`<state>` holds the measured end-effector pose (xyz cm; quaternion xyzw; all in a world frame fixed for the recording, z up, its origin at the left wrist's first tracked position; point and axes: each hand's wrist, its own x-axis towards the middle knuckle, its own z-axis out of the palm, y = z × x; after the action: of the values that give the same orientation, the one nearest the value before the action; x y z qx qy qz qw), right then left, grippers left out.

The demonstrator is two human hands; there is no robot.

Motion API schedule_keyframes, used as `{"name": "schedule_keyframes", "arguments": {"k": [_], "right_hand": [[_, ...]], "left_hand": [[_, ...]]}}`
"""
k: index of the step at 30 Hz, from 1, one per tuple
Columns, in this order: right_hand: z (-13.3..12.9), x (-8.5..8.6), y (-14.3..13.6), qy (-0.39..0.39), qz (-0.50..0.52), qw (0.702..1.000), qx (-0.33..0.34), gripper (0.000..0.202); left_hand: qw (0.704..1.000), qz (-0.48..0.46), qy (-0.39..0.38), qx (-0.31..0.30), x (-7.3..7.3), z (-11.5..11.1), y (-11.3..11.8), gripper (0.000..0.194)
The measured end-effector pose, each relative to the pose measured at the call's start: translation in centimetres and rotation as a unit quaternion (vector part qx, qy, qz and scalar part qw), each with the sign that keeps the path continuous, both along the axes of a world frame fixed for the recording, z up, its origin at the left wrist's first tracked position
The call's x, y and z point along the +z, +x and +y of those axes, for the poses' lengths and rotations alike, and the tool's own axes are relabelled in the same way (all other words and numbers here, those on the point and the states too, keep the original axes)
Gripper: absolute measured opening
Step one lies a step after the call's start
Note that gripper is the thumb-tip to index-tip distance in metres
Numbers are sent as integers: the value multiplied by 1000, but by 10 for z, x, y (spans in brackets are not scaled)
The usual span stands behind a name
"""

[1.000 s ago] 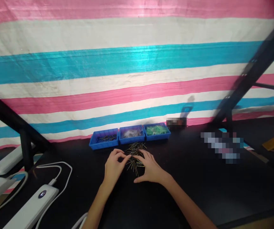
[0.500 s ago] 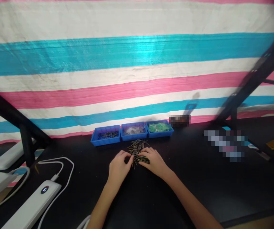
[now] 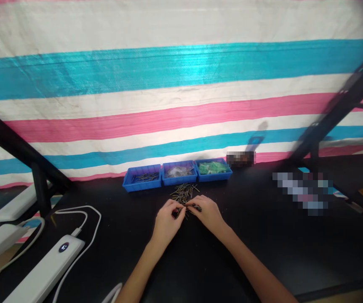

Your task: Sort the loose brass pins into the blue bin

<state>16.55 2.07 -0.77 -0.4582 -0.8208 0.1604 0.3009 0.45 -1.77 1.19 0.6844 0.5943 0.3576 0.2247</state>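
Thin, dark and brassy metal rods (image 3: 184, 191), screw-like or drill-bit-like but too small to tell, lie in a loose pile on the black table. My left hand (image 3: 168, 219) is at the near left of the pile, its thumb and forefinger closed together; what is pinched there is too small to make out. From the right, my right hand (image 3: 207, 213) curls around several of these rods, which show between its thumb and fingers. The two hands' fingertips meet or nearly meet over the pile's near end.
Behind the pile stand three blue bins: one with similar rods (image 3: 142, 185), one with clear plastic bags (image 3: 179, 182), one with green packets (image 3: 215, 177). A white power bank (image 3: 47, 269) with a cable lies left. Black frame legs (image 3: 41, 191) rise beside a striped sheet (image 3: 181, 101).
My left hand has moved slightly right, and the fingertips of both hands have come closer together over the near end of the pile. The view has shifted a little.
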Motion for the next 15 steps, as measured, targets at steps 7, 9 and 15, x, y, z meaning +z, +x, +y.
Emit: {"name": "schedule_keyframes", "arguments": {"k": [7, 9, 15], "right_hand": [[1, 3, 0, 1, 28, 999, -36, 10], [1, 4, 0, 0, 26, 999, -38, 11], [0, 7, 0, -10, 25, 999, -46, 13]], "left_hand": [[999, -37, 15, 10, -2, 0, 1, 16], [999, -38, 18, 11, -2, 0, 1, 16], [1000, -28, 12, 4, -7, 0, 3, 17]]}}
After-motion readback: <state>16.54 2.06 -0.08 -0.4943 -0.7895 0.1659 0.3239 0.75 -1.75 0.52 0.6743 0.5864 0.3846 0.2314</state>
